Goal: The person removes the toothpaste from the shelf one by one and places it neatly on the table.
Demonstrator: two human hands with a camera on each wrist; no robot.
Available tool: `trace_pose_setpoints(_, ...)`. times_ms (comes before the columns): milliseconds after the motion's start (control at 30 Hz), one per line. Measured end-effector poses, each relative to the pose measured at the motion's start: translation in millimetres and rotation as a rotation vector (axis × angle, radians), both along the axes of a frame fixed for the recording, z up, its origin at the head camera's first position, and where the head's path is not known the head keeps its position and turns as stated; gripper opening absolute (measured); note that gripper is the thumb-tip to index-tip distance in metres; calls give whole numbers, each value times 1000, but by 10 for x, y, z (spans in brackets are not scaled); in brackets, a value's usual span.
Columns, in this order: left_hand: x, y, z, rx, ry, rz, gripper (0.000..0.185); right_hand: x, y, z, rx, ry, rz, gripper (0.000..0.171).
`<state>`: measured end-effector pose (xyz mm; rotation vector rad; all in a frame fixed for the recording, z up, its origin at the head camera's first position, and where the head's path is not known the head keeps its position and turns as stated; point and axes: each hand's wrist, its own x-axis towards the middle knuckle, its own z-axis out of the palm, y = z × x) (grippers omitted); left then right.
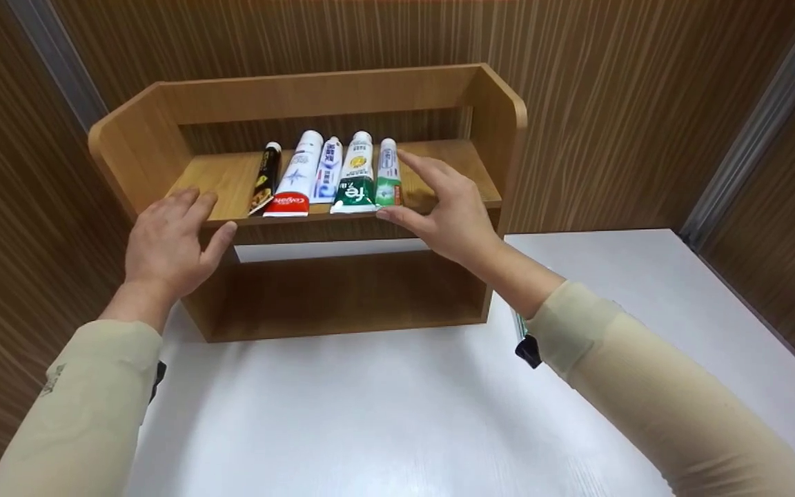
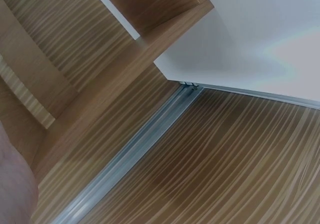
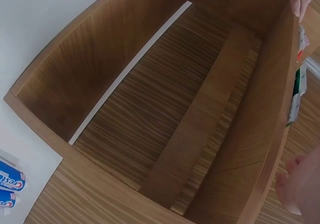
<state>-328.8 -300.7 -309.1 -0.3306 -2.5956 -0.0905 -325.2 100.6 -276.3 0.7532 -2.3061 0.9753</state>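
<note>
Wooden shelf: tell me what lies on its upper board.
Five toothpaste tubes lie side by side on the upper board of the wooden shelf, caps toward the back. The right hand touches the rightmost tube and hides part of the board behind it.

You wear long, close-fitting beige sleeves on both arms, ending at the wrists, your left hand [image 1: 166, 248] and right hand [image 1: 449, 214] bare. A small dark strap or device shows under each forearm; a faint grey marking sits on the left sleeve.
</note>
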Motion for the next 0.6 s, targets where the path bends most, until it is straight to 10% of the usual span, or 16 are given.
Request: trace_pose_setpoints(600, -8, 5, -15, 4, 20, -2, 72, -149, -83, -82, 119, -180, -142, 87)
